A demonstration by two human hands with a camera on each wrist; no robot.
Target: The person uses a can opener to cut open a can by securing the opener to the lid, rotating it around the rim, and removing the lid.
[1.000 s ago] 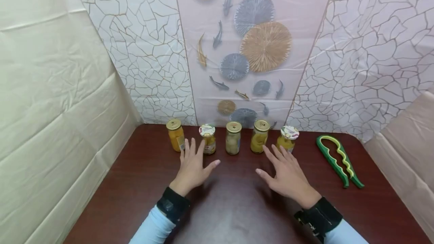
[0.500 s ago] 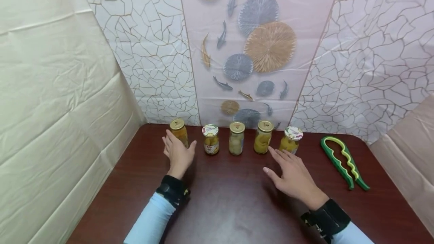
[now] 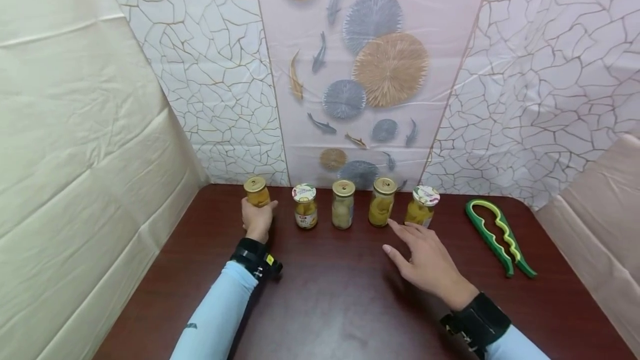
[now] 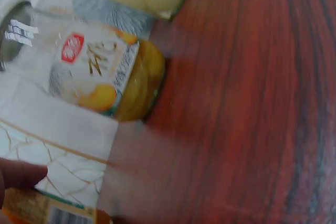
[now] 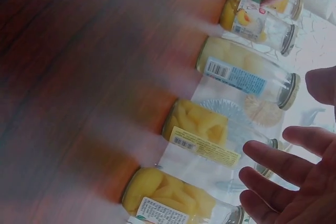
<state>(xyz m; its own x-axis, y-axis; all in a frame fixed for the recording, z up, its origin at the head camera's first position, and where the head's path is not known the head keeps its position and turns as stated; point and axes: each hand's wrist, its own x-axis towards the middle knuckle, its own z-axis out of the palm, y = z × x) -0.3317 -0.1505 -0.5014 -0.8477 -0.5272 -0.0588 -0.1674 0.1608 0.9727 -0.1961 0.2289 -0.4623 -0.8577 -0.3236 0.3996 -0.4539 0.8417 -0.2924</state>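
My left hand (image 3: 257, 220) grips the leftmost glass jar (image 3: 256, 196), which holds orange fruit and has a gold lid. In the left wrist view the thumb (image 4: 23, 174) lies against that jar's labelled side (image 4: 58, 211). My right hand (image 3: 431, 263) hovers with fingers spread, holding nothing. Its fingertips lie close in front of a gold-lidded jar of yellow fruit (image 3: 382, 207) and a jar with a patterned white lid (image 3: 420, 213). Between the hands stand another white-lidded fruit jar (image 3: 306, 214) and a jar of pale round fruit (image 3: 343, 213).
A green and yellow jar opener (image 3: 500, 238) lies at the right of the dark wooden table (image 3: 330, 304). Patterned cloth (image 3: 240, 99) hangs right behind the row of jars. Plain cream cloth (image 3: 90, 182) borders the left side.
My left hand has moved left and forward from near the second jar to the leftmost one, and its fingers have closed round it. The right hand has stayed nearly in place.
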